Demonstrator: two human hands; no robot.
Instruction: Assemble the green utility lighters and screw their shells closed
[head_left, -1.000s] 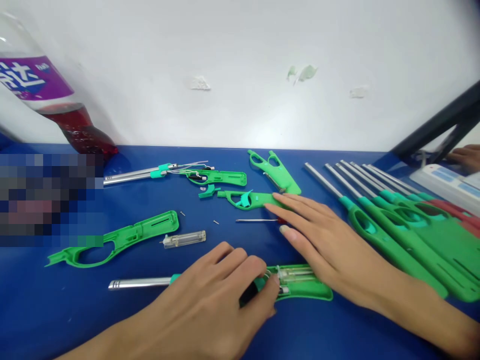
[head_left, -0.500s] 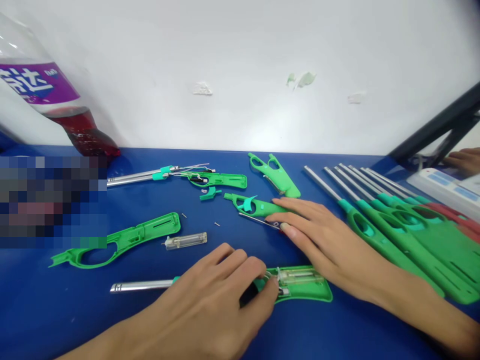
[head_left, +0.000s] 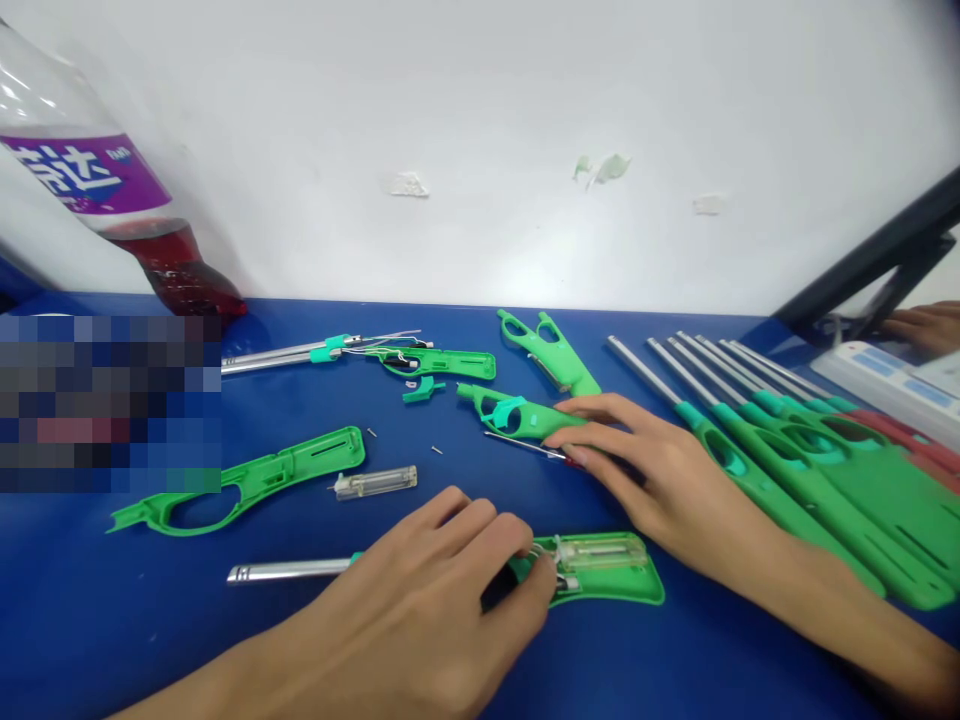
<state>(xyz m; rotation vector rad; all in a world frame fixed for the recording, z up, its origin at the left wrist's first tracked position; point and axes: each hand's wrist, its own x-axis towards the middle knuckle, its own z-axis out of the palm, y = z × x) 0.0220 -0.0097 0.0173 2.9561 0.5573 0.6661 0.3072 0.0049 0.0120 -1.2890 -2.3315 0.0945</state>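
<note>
My left hand (head_left: 450,590) is closed over the middle of an opened green lighter (head_left: 615,585), its fingers on the wires and black part. A clear fuel tank (head_left: 600,553) lies in that lighter's right end, and its metal tube (head_left: 289,570) sticks out to the left. My right hand (head_left: 637,450) is closed on a thin screwdriver (head_left: 525,444), whose shaft points left and whose red handle is mostly hidden under the fingers. Just behind the shaft lies a green shell (head_left: 525,415) with a teal trigger (head_left: 505,411) on it.
Several assembled lighters (head_left: 795,450) lie at the right beside a white power strip (head_left: 885,375). At the left are an empty green shell (head_left: 300,465), a loose clear tank (head_left: 375,482), screws (head_left: 436,450) and a bottle (head_left: 172,260). Another person's hand (head_left: 926,325) shows at the far right.
My right hand has shifted slightly and its fingers have curled around the screwdriver handle. The green shell and trigger beside it have moved a little to the right. My left hand has barely moved.
</note>
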